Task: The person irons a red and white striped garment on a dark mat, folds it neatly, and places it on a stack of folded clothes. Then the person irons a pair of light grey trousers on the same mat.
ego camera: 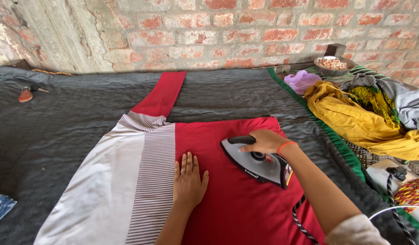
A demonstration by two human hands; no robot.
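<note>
A grey blanket (51, 131) covers the work surface from edge to edge; its near and left parts run out of frame. Behind it, at 12 o'clock, stands a brick wall (264, 31).

On the blanket lies a garment (227, 195), red on the right with a striped band and a white panel at 9 o'clock of the red. One red sleeve stretches toward 12 o'clock; the garment's lower end is cut off by the frame.

At 3 o'clock a heap of clothes (354, 118), yellow, grey and purple, sits on a green-edged cloth; how many pieces it holds is hard to tell. Beyond it, at 1 o'clock, a metal bowl (334, 65) holds small bits too small to make out.

The iron (259, 163) rests flat on the red cloth near the centre, nose toward 10 o'clock. Its cord (300, 222) leaves at 5 o'clock and is partly hidden under the right forearm.

The right hand (264, 142) is clenched around the iron's handle, covering most of it. The left hand (189, 179) lies flat on the red cloth at 8 o'clock of the iron, fingers released and spread, holding nothing.

At 10 o'clock a small brown object (26, 94) lies on the blanket, too small to identify.
</note>
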